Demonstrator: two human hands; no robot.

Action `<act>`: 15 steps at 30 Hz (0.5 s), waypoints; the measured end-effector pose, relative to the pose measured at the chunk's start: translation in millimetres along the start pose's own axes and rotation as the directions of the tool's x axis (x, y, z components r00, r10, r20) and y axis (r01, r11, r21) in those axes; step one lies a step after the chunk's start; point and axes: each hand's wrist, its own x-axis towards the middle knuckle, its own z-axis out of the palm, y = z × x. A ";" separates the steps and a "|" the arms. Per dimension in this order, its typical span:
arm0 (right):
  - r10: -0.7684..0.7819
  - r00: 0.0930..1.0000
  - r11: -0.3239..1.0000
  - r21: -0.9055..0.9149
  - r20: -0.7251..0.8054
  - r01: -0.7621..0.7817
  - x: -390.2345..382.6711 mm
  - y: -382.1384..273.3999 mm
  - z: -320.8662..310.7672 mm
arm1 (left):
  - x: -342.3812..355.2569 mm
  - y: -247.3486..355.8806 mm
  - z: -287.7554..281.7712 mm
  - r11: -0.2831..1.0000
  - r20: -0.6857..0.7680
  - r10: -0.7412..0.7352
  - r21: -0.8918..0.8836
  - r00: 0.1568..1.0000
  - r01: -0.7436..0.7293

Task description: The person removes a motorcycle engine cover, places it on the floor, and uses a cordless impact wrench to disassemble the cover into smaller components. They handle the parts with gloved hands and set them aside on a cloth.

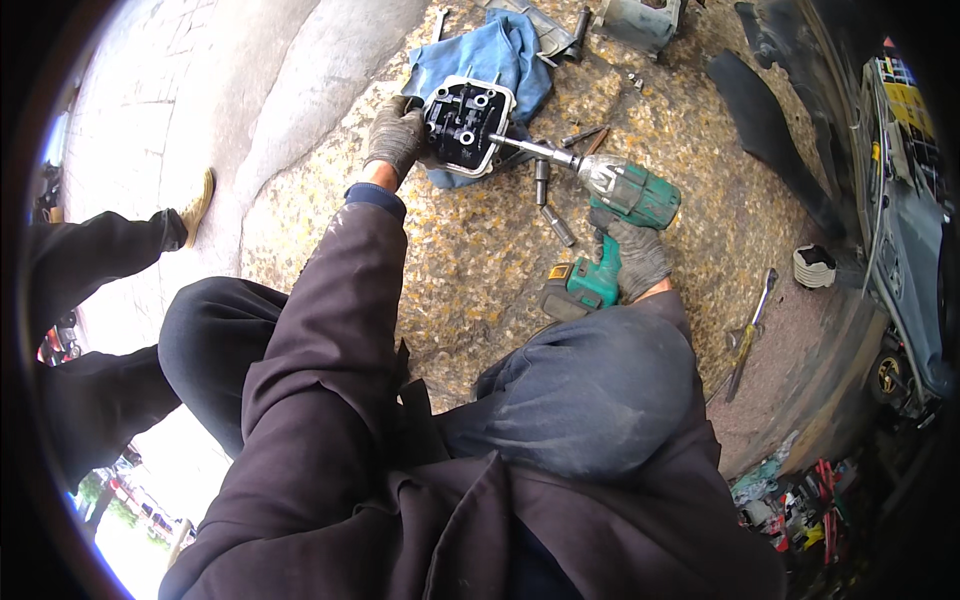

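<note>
My left hand (397, 135), in a dirty grey glove, grips the left edge of a cylinder head (468, 122), a black metal block with a pale rim and several round bolt points. Beneath it lies a crumpled blue cloth (527, 62). My right hand (640, 258), also gloved, is wrapped round the handle of a green cordless impact wrench (625, 193). A long silver extension (540, 149) reaches from the wrench to the right side of the cylinder head. Whether its tip touches a bolt is too small to tell.
Several loose sockets (557, 226) lie beside the extension. Right of my knee rests a ratchet with a yellow grip (748, 338). A black rubber strip (765, 130) and a white ribbed piece (814, 267) are farther right. At left stands another person's leg and tan shoe (198, 207).
</note>
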 end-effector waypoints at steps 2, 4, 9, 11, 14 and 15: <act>-0.029 0.999 0.999 -0.042 -0.026 0.028 -0.9 0.7 -1.9 | -0.9 -0.1 4.8 0.999 -0.025 0.042 0.016 0.999 -0.041; -0.028 0.998 0.998 -0.050 -0.049 0.025 -2.5 3.1 -3.8 | -5.4 1.6 9.6 0.998 -0.041 0.062 0.028 0.997 -0.060; 0.018 1.000 0.995 0.103 -0.017 -0.016 -1.4 12.4 -5.1 | -15.2 16.4 11.1 0.992 -0.086 0.119 0.052 0.989 -0.115; 0.054 0.998 0.991 0.126 -0.010 -0.052 0.5 16.2 -5.4 | -18.0 22.3 6.9 0.967 -0.074 0.170 0.204 0.983 -0.151; 0.045 0.999 0.983 0.179 0.003 -0.045 1.4 22.8 -6.4 | -18.3 30.9 -1.6 0.991 -0.121 0.129 -0.014 0.984 -0.132; 0.030 0.999 0.975 0.219 0.023 -0.034 0.2 25.4 -7.3 | -18.8 33.6 -4.1 0.996 -0.127 0.085 0.041 0.988 -0.080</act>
